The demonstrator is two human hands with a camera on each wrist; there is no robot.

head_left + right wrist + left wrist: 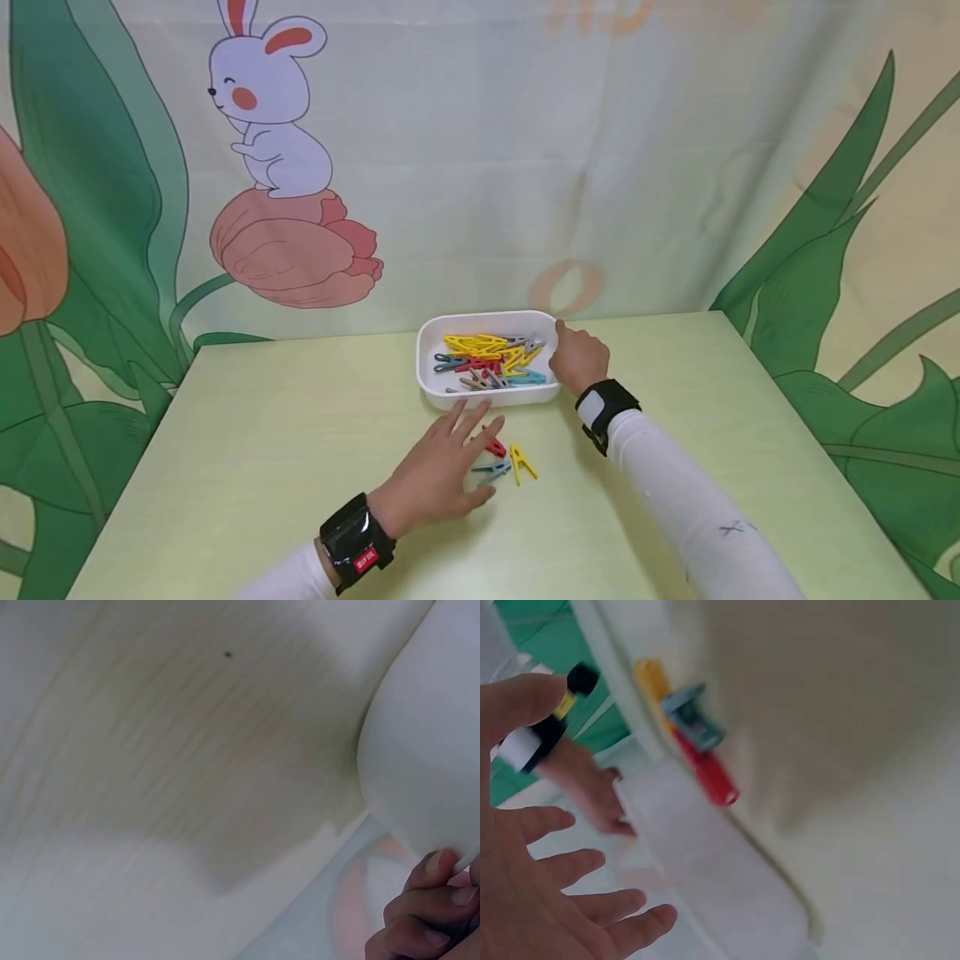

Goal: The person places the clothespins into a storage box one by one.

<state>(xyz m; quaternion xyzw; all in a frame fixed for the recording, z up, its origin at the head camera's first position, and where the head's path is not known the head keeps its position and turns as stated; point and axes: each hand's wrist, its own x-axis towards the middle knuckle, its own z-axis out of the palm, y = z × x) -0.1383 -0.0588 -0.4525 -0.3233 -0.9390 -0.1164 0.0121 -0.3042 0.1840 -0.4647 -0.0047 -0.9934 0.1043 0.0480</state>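
A white plastic bin (pixel 487 400) stands at the back of the table, holding several yellow, red, grey and light blue clothespins (pixel 480 343). At its right end my right hand (pixel 579 358) grips the rim; in the right wrist view, curled fingers (pixel 424 904) hold the bin's edge (pixel 427 742). My left hand (pixel 435 479) is in front of the bin with fingers spread, holding nothing. Close by its fingers lie a red clothespin (pixel 495 447), a yellow clothespin (pixel 519 458) and a grey-blue clothespin (pixel 495 468) on the table. The left hand partly covers the red one.
The pale yellow-green table (pixel 285 433) reaches back to a hanging cloth (pixel 465 167) printed with a rabbit, flowers and leaves. The bin is close to the table's back edge. Black bands (pixel 356 542) are worn on both wrists.
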